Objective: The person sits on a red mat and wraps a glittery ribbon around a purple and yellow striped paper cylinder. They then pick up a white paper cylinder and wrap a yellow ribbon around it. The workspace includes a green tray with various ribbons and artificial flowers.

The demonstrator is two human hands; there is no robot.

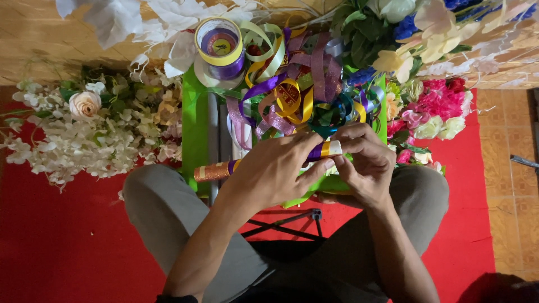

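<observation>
The person wears loose grey trousers [168, 219] covering both knees, with forearms and both hands, the left hand [275, 171] and the right hand [365, 165], bare of rings or gloves, and a dark cuff [177, 298] at the left elbow.

White artificial flowers [84, 132] lay well left of the grip, pink blooms [441, 101] to its right, a ribbon spool [220, 47] above, all over a red carpet [50, 247].

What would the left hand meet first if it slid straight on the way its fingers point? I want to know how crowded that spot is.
Probably the right hand: the left hand points right along the ribbon-wrapped stick, and their fingertips nearly meet.
</observation>
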